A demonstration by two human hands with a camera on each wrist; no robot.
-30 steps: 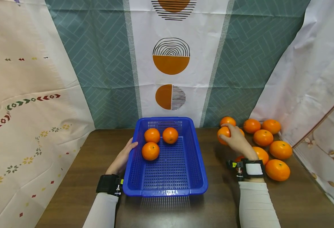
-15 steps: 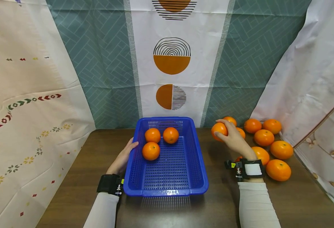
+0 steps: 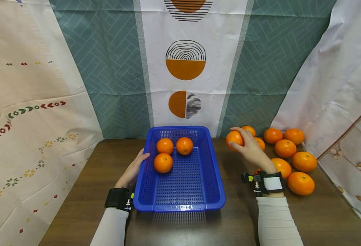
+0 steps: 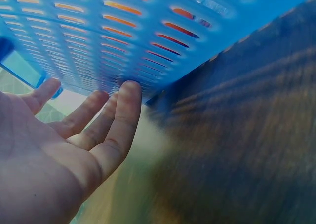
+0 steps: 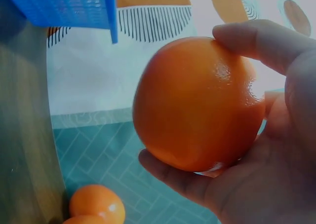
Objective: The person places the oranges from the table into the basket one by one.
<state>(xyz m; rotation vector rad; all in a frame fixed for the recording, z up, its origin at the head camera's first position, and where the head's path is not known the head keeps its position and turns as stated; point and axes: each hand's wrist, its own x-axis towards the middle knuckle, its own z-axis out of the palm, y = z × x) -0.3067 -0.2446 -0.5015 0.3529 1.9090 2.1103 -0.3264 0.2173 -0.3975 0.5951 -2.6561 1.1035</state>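
R hand (image 3: 250, 147): fingers & thumb curled round one orange, spread abt as wide as the fruit; head view gives the top of the grip, R wrist view the thumb and fingers on opp. sides of the fruit.
Held orange: round, glossy orange fruit (image 3: 234, 139), off the counter, just R of the basket, not over it. R wrist view adds shiny highlights on its skin, unseen from the head.
L hand (image 3: 132, 171): at the basket's L side, fingers loosely extended, no fruit in it. Head view hides most of the fingers; L wrist view shows fingertips up against the slotted outer wall, slightly bent & apart.
Basket: blue plastic rectangular basket w/ perforated walls & floor (image 3: 196, 186), upright on the dark brown wooden counter (image 3: 85, 184). L wrist view only: orange colour thru the wall slots.
Fruit inside: three round oranges (image 3: 163, 163), all in the L/far part; two side by side at back, one nearer. Head view only for the layout.
Loose fruit: approx. nine more oranges (image 3: 284, 148) on the counter's R side, some partly hidden by R hand/arm; R wrist view catches just two, at lower L.
Backdrop: teal-and-white patterned cloth (image 3: 119, 68) behind the counter.
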